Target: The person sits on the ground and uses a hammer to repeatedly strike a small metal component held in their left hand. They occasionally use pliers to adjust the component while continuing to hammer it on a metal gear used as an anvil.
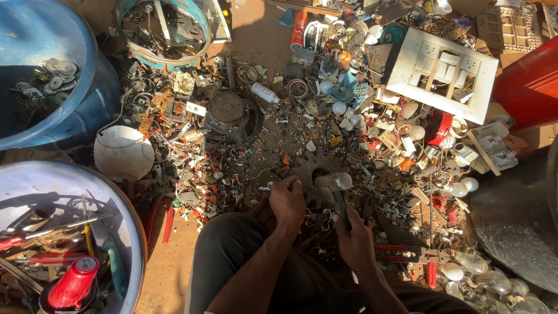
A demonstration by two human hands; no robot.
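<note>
Head view: two hands, left (pixel 287 200) and right (pixel 354 238) (one hammer (pixel 332 187)).

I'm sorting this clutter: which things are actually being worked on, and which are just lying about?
In hand:
left hand, closed on something small
right hand gripping a hammer
toothed gear underneath

Lying about:
white switch plate
blue barrel
bulbs
red-handled pliers

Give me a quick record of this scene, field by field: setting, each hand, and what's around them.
Setting: ground strewn with scrap electrical parts
Left hand: closed into a fist over small debris beside a dark toothed gear
Right hand: gripping a hammer, head up
Left side: blue tub, white bowl
Upper right: white switch plate
Lower right: red-handled pliers, loose bulbs
</note>
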